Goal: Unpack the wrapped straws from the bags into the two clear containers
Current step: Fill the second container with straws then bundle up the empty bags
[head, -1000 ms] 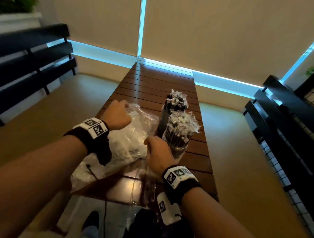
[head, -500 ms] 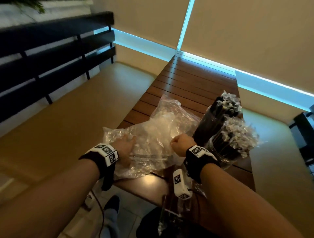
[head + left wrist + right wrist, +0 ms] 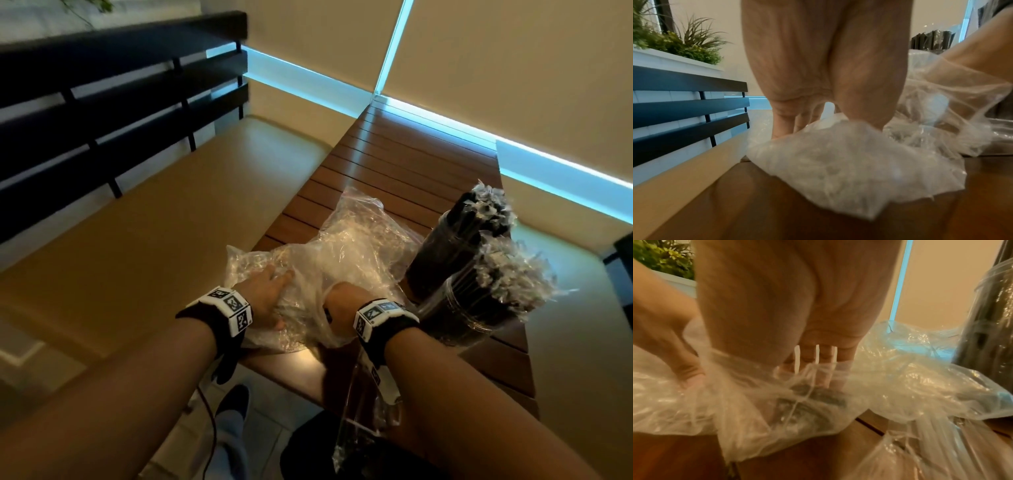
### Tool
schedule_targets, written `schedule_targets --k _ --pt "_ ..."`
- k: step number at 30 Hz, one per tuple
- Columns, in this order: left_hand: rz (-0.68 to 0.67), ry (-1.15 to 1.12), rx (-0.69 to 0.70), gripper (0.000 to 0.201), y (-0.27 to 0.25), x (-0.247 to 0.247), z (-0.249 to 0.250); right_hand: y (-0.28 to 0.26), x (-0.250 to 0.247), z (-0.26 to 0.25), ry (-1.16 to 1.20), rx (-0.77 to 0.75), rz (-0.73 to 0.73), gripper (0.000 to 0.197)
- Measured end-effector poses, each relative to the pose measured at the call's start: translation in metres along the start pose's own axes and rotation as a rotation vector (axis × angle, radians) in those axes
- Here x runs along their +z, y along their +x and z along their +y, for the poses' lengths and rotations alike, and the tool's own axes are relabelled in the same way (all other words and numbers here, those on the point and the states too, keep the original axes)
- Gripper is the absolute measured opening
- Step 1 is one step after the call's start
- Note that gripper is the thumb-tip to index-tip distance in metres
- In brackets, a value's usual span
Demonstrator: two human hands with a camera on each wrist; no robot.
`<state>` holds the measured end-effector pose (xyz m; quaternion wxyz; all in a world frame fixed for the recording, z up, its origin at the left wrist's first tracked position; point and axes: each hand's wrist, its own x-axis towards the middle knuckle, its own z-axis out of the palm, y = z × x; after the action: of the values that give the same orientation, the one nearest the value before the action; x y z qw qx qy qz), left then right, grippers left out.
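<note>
Nearest, at the desk's front edge, a narrow clear plastic bag w/ dark straws [image 3: 359, 411] hangs off the slatted brown wooden desk [image 3: 411, 164] under the right forearm; contents dim, can't tell how full. Just beyond, both hands are on the crumpled clear plastic bags [image 3: 342, 246] heaped at the near end. Left hand [image 3: 265, 294] lies flat w/ fingers roughly straight, pressing the film down; left wrist view shows fingers [image 3: 789, 123] extended into the plastic, not curled round anything. Right hand [image 3: 342, 301] is pushed inside a bag's mouth, film draped over the knuckles; right wrist view shows fingers [image 3: 826, 368] spread and straight behind the plastic, over a dark blurred shape, poss. straws, can't tell. So neither hand grips anything that I can see. Vs half a sec ago: right hand was a closed fist outside the heap, now it's inside the bag w/ fingers opened; left hand has slid a bit further onto the pile. Reads as reaching in for leftover wrapped straws while the left steadies the bag. Farther right, two clear cylindrical containers [image 3: 459, 274] stand touching, both packed w/ black wrapped straws [image 3: 513, 274], wrapper ends fanning out the top. Judging by that, task is nearly done; room for more looks tight.
</note>
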<state>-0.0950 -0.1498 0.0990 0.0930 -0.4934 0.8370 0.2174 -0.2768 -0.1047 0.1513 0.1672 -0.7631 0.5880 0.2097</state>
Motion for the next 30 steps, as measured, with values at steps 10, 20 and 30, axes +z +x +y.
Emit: schedule_targets --k 10,20,30 --pt "0.071 -0.037 0.047 0.109 0.0 0.004 -0.008 -0.011 -0.002 -0.005 -0.16 -0.057 0.084 0.027" --pt "0.128 -0.052 -0.067 0.089 -0.002 -0.004 0.011 -0.062 -0.09 0.024 -0.514 0.07 0.265 0.023" --pt "0.024 0.164 -0.298 0.089 -0.019 -0.033 0.051 -0.169 -0.172 0.059 -0.274 0.435 0.531 0.011"
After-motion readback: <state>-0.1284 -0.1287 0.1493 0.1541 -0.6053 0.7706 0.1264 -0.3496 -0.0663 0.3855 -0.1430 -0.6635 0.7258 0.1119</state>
